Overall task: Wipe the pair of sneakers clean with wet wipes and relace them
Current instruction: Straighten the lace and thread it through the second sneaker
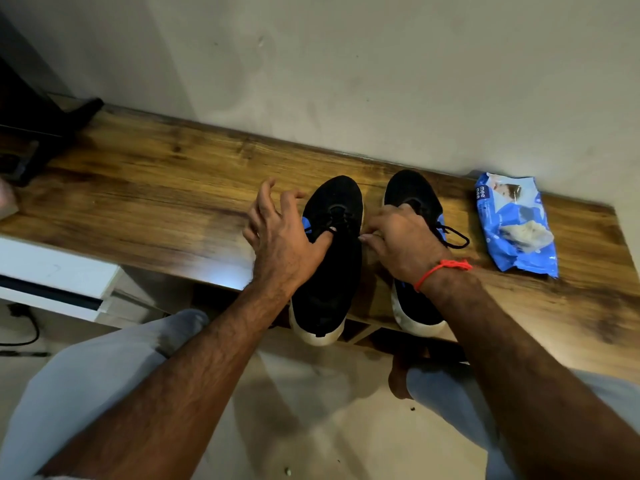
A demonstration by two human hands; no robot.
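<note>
Our hands on two sneakers

Our left hand lies spread on the left sneaker; our right hand pinches the right sneaker's lace.

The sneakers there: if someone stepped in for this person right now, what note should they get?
Left hand: fingers spread, thumb on the left sneaker at its laces. Right hand: curled over the right sneaker; what it grips is hidden. Both sneakers stand on the wooden bench, still laced, soles dirty. Wet wipes pack lies at the right, one wipe poking out. Left to do: wiping and relacing.
</note>
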